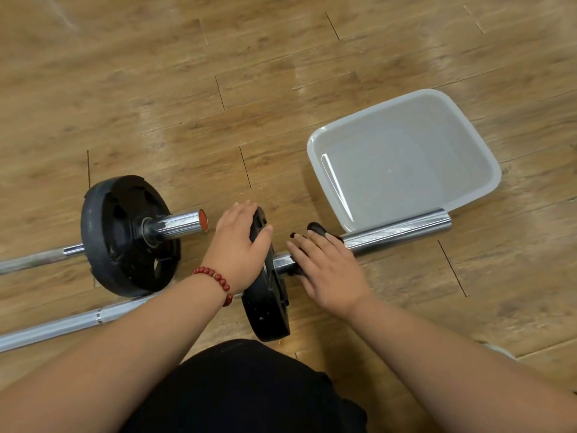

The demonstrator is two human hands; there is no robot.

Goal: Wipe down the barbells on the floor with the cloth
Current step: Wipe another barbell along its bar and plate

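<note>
two hands on the near barbell's plate and collar

two barbells lay on the wooden floor (218, 89), close to the person's black-clad knee (243, 385). the near barbell (396, 234) ran from the lower left edge of the view up to the right, and its chrome sleeve ended right against the near rim of a translucent plastic tub (312, 154). its black plate (267, 307) stood on edge about midway along the visible bar.

the left hand (242, 242), with a red bead bracelet (215, 281) at the wrist, gripped the top of that plate. the fingers were curled over the rim and the thumb lay against the face turned toward the sleeve.

the right hand (326, 267) rested on the sleeve just beside the plate, lying over a black clamp (316, 228). its fingers were spread and fairly straight, pointing toward the plate, and the clamp's dark ends poked out past the fingertips. whether the thumb hooked under the bar could not be told.

the far barbell (175, 228) lay just to the left, its own black disc (125, 239) upright and its short sleeve closed by a red end cap (203, 220) near the left hand's knuckles. its shaft ran off the left edge.
</note>
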